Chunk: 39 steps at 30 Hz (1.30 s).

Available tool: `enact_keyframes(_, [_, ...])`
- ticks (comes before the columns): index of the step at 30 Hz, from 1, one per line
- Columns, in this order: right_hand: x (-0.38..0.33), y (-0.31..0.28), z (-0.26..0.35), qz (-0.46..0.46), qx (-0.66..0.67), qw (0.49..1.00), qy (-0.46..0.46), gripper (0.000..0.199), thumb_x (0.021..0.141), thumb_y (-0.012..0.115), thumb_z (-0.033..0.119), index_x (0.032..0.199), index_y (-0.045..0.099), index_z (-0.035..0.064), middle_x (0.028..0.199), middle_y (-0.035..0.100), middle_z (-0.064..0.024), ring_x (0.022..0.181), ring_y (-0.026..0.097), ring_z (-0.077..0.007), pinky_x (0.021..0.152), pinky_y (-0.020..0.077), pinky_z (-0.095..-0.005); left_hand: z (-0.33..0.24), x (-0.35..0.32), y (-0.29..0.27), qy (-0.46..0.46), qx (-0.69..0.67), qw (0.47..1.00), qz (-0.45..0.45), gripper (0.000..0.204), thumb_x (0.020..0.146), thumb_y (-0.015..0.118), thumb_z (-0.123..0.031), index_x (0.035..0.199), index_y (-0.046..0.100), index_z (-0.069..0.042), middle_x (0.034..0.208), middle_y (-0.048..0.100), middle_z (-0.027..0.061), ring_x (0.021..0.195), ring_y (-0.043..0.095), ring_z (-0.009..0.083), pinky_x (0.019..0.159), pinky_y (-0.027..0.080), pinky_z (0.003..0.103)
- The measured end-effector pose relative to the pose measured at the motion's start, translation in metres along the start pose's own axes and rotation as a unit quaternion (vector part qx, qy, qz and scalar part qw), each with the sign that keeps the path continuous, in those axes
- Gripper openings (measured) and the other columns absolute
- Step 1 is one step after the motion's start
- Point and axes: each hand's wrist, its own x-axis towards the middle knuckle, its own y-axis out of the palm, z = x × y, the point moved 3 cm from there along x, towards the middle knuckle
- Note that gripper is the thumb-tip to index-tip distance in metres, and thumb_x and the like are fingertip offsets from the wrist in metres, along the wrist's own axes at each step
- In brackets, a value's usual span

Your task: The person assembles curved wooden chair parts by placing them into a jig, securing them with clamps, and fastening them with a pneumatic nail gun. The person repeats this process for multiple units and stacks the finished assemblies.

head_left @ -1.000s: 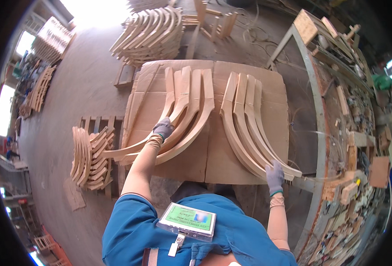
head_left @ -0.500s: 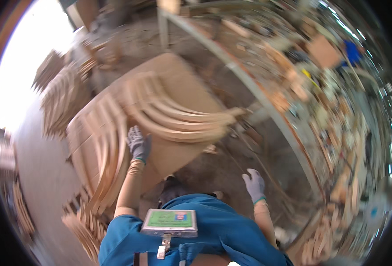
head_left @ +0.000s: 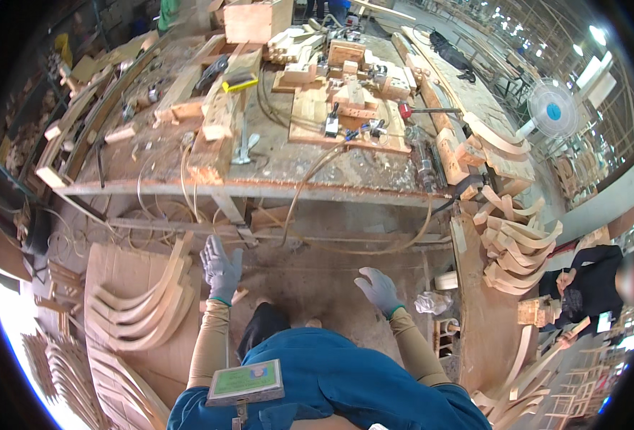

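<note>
My left hand (head_left: 221, 271), in a grey glove with a green cuff, is held out with its fingers stretched and nothing in it. Just left of it, curved wooden pieces (head_left: 152, 315) lie side by side on a sheet of cardboard (head_left: 109, 265); whether the hand touches the nearest one, I cannot tell. My right hand (head_left: 378, 290), gloved alike, hovers over the floor with thumb and fingers apart, also holding nothing. Ahead of both hands stands a worn workbench (head_left: 274, 190) bearing a wooden jig (head_left: 353, 107) with clamps.
Hoses (head_left: 295, 186) loop down from the bench front. At right, a side table (head_left: 467, 308) carries stacked curved wooden pieces (head_left: 517, 244); a person (head_left: 589, 279) in dark clothes works beyond it. A white fan (head_left: 552, 109) stands at far right. More curved pieces (head_left: 66, 380) are stacked at lower left.
My view has swung to the right: the bench has come from the right side to straight ahead, and the cardboard with curved pieces has slid to the lower left. Both hands remain empty.
</note>
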Motion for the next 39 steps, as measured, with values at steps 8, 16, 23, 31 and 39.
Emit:
enact_keyframes(8, [0.147, -0.012, 0.011, -0.067, 0.099, 0.993, -0.008, 0.037, 0.087, 0.06, 0.035, 0.11, 0.06, 0.0062, 0.111, 0.062, -0.0134, 0.102, 0.059, -0.0302, 0.087, 0.0454, -0.0394, -0.091, 0.164, 0.038, 0.15, -0.074, 0.985, -0.039, 0.07, 0.084, 0.062, -0.032, 0.136, 0.035, 0.005, 0.137, 0.039, 0.0272, 0.128, 0.037, 0.0417, 0.109, 0.026, 0.049])
enact_keyframes(16, [0.238, -0.118, -0.054, -0.172, 0.089, 0.968, 0.158, 0.036, 0.086, 0.061, 0.033, 0.11, 0.062, 0.0072, 0.106, 0.064, -0.0142, 0.097, 0.061, -0.0301, 0.084, 0.0473, -0.0379, -0.19, 0.315, 0.079, 0.274, -0.096, 0.956, 0.038, 0.062, 0.086, 0.062, -0.027, 0.134, 0.039, 0.004, 0.135, 0.043, 0.0262, 0.126, 0.04, 0.0409, 0.109, 0.028, 0.045])
enact_keyframes(23, [0.248, -0.256, -0.134, -0.323, 0.056, 0.92, 0.214, 0.036, 0.084, 0.063, 0.031, 0.109, 0.062, 0.005, 0.101, 0.066, -0.0141, 0.091, 0.063, -0.0285, 0.08, 0.0487, -0.0357, -0.302, 0.395, 0.113, 0.376, -0.147, 0.915, 0.028, 0.054, 0.087, 0.061, -0.022, 0.131, 0.042, 0.004, 0.135, 0.045, 0.0237, 0.126, 0.042, 0.0382, 0.11, 0.027, 0.044])
enact_keyframes(31, [0.274, -0.373, -0.254, -0.389, 0.015, 0.893, 0.226, 0.036, 0.083, 0.063, 0.03, 0.107, 0.062, 0.0034, 0.093, 0.066, -0.0142, 0.085, 0.064, -0.0285, 0.076, 0.0491, -0.0367, -0.41, 0.372, 0.172, 0.342, -0.182, 0.92, 0.051, 0.057, 0.086, 0.064, -0.021, 0.132, 0.043, 0.006, 0.133, 0.047, 0.025, 0.124, 0.044, 0.0388, 0.105, 0.034, 0.043])
enact_keyframes(39, [0.305, -0.421, -0.325, -0.482, 0.074, 0.84, 0.239, 0.024, 0.085, 0.062, 0.023, 0.096, 0.065, 0.0019, 0.084, 0.067, -0.0133, 0.076, 0.065, -0.0243, 0.071, 0.0491, -0.0336, -0.455, 0.341, 0.183, 0.253, -0.171, 0.946, 0.109, 0.058, 0.083, 0.067, -0.018, 0.13, 0.043, 0.007, 0.13, 0.049, 0.0255, 0.118, 0.048, 0.0385, 0.097, 0.04, 0.043])
